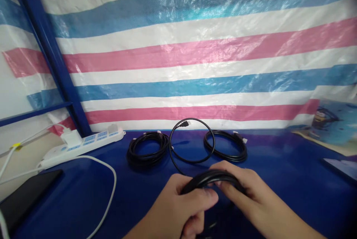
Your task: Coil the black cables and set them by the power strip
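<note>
A bundle of black cable [213, 177] is looped between my two hands above the front of the blue table. My left hand [185, 201] wraps round its left side, thumb laid across. On the right side my right hand [245, 187] grips the same loops. One loose turn of the cable [192, 162] stretches away behind the hands and ends in a plug [184, 124] with a metal tip. Two coiled black cables lie farther back, a thick left coil [147, 159] and a right coil [227, 156] with light connector ends. The lower part of the held bundle is partly hidden by my fingers.
A white power strip [92, 143] with a plugged-in adapter stands at the back left, and a white cord [113, 190] curves across the table [134, 194]. A black flat object [30, 198] lies at the left edge. A dark flat device [341, 168] sits at the right.
</note>
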Demonstrator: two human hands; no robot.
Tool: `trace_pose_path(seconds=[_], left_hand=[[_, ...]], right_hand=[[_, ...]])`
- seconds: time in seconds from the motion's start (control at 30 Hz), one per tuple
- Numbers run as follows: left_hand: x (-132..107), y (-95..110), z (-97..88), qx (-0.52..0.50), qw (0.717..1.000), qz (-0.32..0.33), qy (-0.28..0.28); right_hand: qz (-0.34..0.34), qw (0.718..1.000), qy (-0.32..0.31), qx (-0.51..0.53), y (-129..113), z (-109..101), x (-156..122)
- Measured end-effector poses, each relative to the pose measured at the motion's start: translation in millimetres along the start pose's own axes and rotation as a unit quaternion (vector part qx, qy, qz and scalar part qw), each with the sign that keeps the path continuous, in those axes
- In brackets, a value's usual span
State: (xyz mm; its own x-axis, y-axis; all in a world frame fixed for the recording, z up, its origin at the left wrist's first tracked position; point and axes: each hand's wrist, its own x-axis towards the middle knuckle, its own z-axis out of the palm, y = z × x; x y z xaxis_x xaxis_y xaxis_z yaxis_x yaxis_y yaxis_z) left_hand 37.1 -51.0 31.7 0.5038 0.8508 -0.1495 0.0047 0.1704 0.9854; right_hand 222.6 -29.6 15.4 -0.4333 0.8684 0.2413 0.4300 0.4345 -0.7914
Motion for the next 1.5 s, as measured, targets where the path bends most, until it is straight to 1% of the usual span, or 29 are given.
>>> trace_pose_path(seconds=[0.07, 0.1, 0.17, 0.2, 0.27, 0.33, 0.37, 0.4, 0.47, 0.53, 0.57, 0.63, 0.7, 0.77, 0.83, 0.87, 0.93, 1.0, 1.07, 1.13, 1.2, 1.27, 1.33, 1.4, 1.5], left_hand=[[-1.1, -0.8, -1.6, -0.064, 0.997, 0.036, 0.018], [-1.5, -1.2, -2.3, -0.094, 0.994, 0.055, 0.029], [-1.6, -1.6, -3.0, -0.135, 0.987, 0.080, 0.037], [-1.3, -1.6, -3.1, -0.149, 0.985, 0.083, 0.035], [0.0, -1.7, -3.2, -0.169, 0.983, 0.066, 0.019], [1.4, -2.1, -4.0, -0.171, 0.985, 0.031, -0.014], [1.8, -2.4, -4.8, -0.160, 0.986, 0.014, -0.035], [1.9, -2.6, -5.8, -0.136, 0.989, -0.002, -0.058], [1.1, -3.0, -7.3, -0.070, 0.991, -0.042, -0.107], [0.1, -3.8, -7.0, -0.032, 0.990, -0.068, -0.118], [0.0, -4.7, -6.0, -0.040, 0.990, -0.065, -0.117], [1.0, -7.4, -2.7, -0.102, 0.987, -0.029, -0.118], [3.2, -11.0, 0.8, -0.177, 0.979, 0.019, -0.103], [5.8, -14.4, 3.1, -0.235, 0.969, 0.054, -0.056], [8.1, -16.4, 3.9, -0.270, 0.960, 0.069, -0.010], [8.8, -16.6, 3.9, -0.279, 0.958, 0.065, -0.002], [8.8, -14.8, 3.1, -0.278, 0.960, 0.041, -0.016], [6.6, -10.6, 1.9, -0.252, 0.966, -0.002, -0.051], [2.9, -5.9, 0.3, -0.221, 0.970, -0.038, -0.099], [-0.5, -3.2, -1.6, -0.221, 0.967, -0.045, -0.122], [-2.2, -3.8, -3.6, -0.265, 0.958, -0.027, -0.109], [-2.0, -6.5, -5.1, -0.322, 0.943, -0.006, -0.087], [-0.5, -9.2, -5.7, -0.348, 0.934, 0.011, -0.080], [0.9, -10.0, -5.3, -0.342, 0.936, 0.011, -0.078], [0.9, -7.5, -4.3, -0.306, 0.948, -0.033, -0.083]], right_hand=[[0.025, 0.995, -0.041, 0.090, -4.9, 1.4, 2.6], [0.041, 0.988, -0.058, 0.139, -7.0, 2.9, 3.2], [0.073, 0.964, -0.085, 0.240, -9.9, 7.0, 2.8], [0.087, 0.950, -0.087, 0.288, -10.8, 9.2, 2.0], [0.102, 0.924, -0.075, 0.361, -11.6, 11.8, -0.3], [0.107, 0.913, -0.071, 0.386, -11.2, 10.5, -3.2], [0.110, 0.914, -0.082, 0.383, -10.7, 8.2, -4.7], [0.118, 0.916, -0.104, 0.369, -10.1, 5.0, -6.4], [0.149, 0.919, -0.166, 0.326, -9.8, -2.4, -9.6], [0.191, 0.907, -0.214, 0.308, -11.8, -8.2, -12.0], [0.210, 0.898, -0.223, 0.316, -13.7, -9.5, -12.5], [0.233, 0.883, -0.205, 0.352, -17.9, -8.4, -11.5], [0.232, 0.877, -0.163, 0.388, -19.9, -2.7, -8.3], [0.217, 0.873, -0.122, 0.419, -18.0, 4.7, -4.6], [0.201, 0.861, -0.105, 0.456, -13.9, 10.1, -2.3], [0.201, 0.852, -0.106, 0.472, -12.2, 11.0, -1.9], [0.213, 0.841, -0.122, 0.482, -11.1, 8.7, -2.3], [0.231, 0.841, -0.154, 0.465, -13.3, 2.9, -3.5], [0.243, 0.835, -0.188, 0.456, -16.3, -2.4, -5.1], [0.239, 0.823, -0.197, 0.477, -17.1, -3.9, -6.6], [0.215, 0.815, -0.175, 0.509, -15.0, -1.2, -7.7], [0.177, 0.814, -0.141, 0.535, -12.1, 3.6, -7.8], [0.156, 0.810, -0.110, 0.554, -11.2, 7.4, -7.0], [0.168, 0.806, -0.095, 0.559, -12.8, 8.4, -5.8], [0.223, 0.809, -0.114, 0.531, -16.2, 4.6, -5.0]])
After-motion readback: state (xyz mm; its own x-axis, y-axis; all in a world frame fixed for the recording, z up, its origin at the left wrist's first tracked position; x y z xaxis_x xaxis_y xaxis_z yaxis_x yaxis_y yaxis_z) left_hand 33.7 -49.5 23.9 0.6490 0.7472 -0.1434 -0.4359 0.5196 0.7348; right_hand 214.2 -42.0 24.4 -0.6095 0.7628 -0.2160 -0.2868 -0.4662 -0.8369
